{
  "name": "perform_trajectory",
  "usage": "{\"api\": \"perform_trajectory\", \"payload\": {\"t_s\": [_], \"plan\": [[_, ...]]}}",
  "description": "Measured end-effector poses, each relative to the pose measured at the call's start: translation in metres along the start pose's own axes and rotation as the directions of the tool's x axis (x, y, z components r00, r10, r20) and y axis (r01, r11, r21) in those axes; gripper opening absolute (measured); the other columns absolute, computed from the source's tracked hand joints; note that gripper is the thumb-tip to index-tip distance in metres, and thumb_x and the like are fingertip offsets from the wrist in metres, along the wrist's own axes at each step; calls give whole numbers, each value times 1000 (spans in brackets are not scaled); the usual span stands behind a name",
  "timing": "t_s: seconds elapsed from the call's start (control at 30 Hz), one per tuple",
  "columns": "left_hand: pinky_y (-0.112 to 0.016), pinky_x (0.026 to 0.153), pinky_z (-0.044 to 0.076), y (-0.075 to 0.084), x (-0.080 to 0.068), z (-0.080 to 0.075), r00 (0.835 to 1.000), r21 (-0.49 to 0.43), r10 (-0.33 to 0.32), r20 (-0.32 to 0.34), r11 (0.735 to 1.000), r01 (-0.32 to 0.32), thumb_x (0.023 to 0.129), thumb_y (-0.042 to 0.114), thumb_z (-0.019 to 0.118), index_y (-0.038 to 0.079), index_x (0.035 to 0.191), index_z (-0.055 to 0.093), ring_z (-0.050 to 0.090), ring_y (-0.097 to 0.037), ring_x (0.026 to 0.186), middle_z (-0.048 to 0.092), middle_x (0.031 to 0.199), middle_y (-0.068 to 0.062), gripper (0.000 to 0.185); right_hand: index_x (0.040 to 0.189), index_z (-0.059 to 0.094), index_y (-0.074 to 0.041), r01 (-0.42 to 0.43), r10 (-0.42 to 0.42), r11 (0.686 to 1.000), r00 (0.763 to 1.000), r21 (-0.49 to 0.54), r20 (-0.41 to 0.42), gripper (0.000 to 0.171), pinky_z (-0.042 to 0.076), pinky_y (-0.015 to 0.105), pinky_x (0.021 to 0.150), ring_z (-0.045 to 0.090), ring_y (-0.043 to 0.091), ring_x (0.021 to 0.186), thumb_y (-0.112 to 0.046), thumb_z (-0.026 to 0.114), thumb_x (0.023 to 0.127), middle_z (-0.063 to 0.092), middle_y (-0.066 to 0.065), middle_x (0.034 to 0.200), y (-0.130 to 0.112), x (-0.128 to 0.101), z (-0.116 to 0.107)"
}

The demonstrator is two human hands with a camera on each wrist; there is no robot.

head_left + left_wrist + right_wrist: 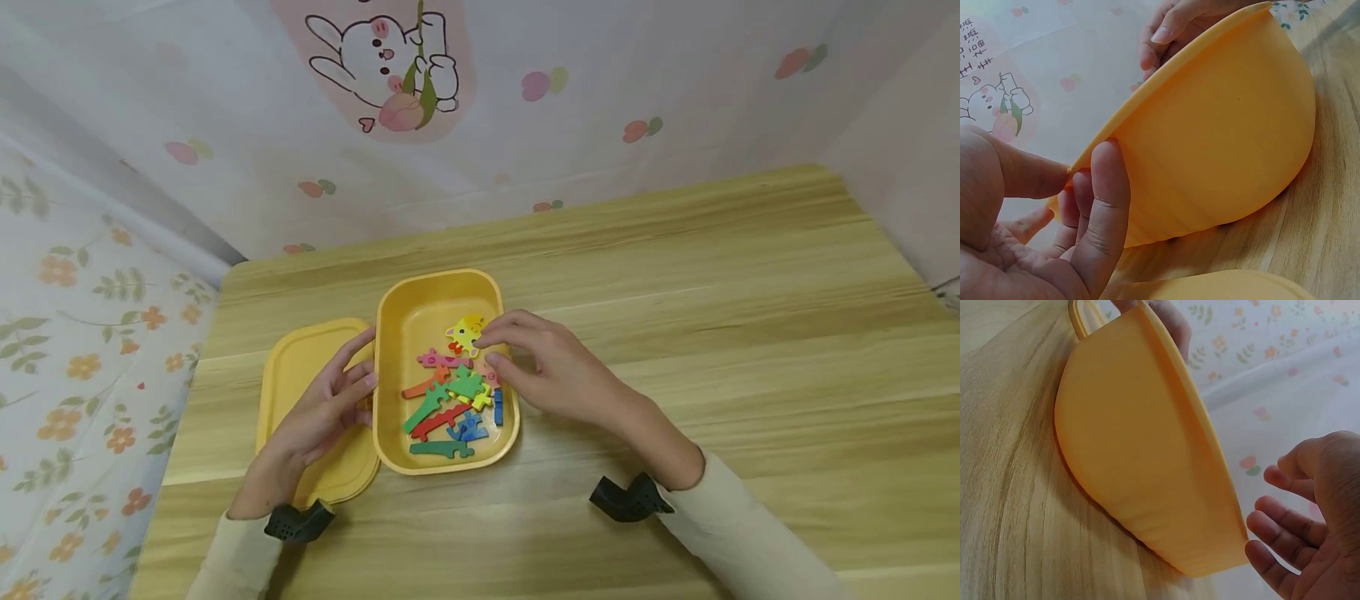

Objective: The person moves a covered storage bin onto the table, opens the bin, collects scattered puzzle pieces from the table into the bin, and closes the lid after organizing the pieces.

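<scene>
A yellow box (397, 333) holds several colourful animal-shaped puzzle pieces (427, 408). My left hand (330, 408) is at the box's left side. In the left wrist view its fingertips (1110, 156) touch the outer wall just under the rim. Over the right part of the box is my right hand (558, 367), thumb and index finger apart with no piece between them. Its index fingertip overlaps the yellow giraffe-like head piece (465, 333) in the head view. The right wrist view shows its loosely bent fingers (1285, 525) by the rim; the box wall hides the pieces there.
A flat yellow lid (288, 375) lies left of the box, partly behind my left hand. Both stand on a wood-grain table (712, 292). A white curtain (600, 50) with a rabbit print hangs at the back, and a floral cloth (82, 358) covers the left side.
</scene>
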State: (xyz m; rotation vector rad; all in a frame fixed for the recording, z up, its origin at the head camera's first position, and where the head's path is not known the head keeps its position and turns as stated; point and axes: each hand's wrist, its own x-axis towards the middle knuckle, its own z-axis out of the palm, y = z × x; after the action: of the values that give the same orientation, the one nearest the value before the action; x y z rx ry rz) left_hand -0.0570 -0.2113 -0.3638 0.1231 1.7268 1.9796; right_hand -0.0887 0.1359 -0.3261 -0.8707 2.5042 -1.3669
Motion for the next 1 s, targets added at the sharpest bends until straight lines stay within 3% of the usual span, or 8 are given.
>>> {"api": "perform_trajectory", "payload": {"t_s": [1.0], "plan": [[-24,69,64,5,-1,2,1000,3,-14,11,1000,14,112,6,47,18,170,11,67,-5,89,64,114,6,70,122,77,-14,-46,46,999,999,2,-10,21,57,42,111,64,18,128,-17,70,102,68,-2,130,2,1,-11]]}}
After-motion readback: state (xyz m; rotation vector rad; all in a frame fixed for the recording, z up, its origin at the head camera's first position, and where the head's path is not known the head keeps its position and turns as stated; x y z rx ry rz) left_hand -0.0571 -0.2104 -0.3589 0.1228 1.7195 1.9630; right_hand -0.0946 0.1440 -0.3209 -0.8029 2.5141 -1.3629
